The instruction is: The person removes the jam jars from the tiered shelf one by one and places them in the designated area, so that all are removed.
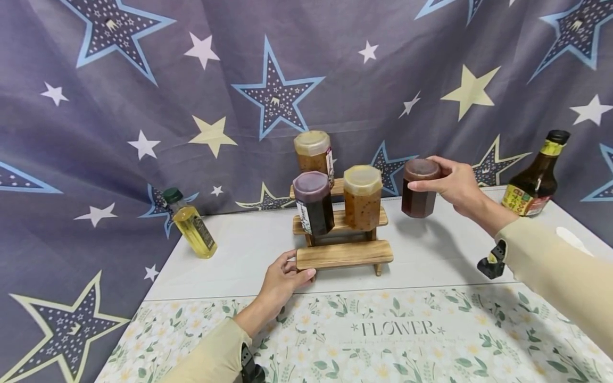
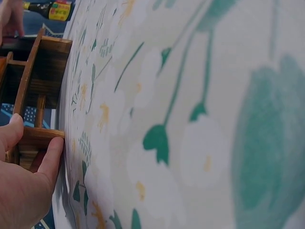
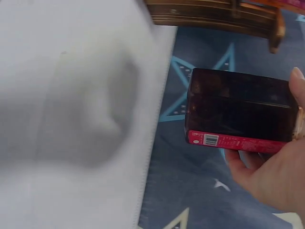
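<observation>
My right hand (image 1: 457, 183) grips a dark red-brown jar (image 1: 419, 197) near its lid, held above the white table surface to the right of a stepped wooden rack (image 1: 345, 255). In the right wrist view that jar (image 3: 238, 107) shows a red label with a barcode. My left hand (image 1: 282, 279) holds the left end of the rack's lowest step, thumb and fingers around the board's end. On the middle step stand a dark purple jar (image 1: 313, 205) and an amber jar (image 1: 362, 199). Another amber jar (image 1: 313, 151) with a pale lid is on the top step.
A yellow oil bottle (image 1: 193, 226) with a green cap stands at the left. At the right is a dark sauce bottle (image 1: 536, 175), near a white spoon-like piece (image 1: 572, 239). Behind the table hangs a star-patterned curtain (image 1: 335, 64); a floral mat (image 1: 383, 340) covers the front.
</observation>
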`<state>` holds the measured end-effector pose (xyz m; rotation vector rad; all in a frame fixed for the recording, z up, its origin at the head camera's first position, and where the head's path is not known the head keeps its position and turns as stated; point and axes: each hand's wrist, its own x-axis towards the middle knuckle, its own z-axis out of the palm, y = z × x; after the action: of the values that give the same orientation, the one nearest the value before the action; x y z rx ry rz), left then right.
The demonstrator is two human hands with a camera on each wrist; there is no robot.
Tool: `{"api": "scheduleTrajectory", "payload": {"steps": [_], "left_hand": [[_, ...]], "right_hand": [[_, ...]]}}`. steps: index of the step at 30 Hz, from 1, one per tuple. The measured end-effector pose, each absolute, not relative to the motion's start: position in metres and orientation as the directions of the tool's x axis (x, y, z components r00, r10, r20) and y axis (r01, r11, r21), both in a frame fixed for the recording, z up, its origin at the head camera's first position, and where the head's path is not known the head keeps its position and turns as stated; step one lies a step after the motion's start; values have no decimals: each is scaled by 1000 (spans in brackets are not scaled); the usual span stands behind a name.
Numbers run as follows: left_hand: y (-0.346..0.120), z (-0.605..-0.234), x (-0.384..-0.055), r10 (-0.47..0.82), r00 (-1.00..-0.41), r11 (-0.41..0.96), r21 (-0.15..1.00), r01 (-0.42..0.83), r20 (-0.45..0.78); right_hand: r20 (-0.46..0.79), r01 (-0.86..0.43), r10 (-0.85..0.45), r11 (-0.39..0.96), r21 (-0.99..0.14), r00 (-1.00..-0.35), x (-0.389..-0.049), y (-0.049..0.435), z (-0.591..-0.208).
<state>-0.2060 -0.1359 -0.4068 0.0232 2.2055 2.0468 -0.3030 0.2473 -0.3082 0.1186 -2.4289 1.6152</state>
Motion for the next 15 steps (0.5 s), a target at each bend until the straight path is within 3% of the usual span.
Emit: {"api": "scheduleTrajectory", "payload": {"steps": [15], "left_hand": [[-137,-406,-204,114,-990,78,994,-73,-82]], "right_hand": [[167,-139,45,368,-920,-985,-306,248,-337]]}}
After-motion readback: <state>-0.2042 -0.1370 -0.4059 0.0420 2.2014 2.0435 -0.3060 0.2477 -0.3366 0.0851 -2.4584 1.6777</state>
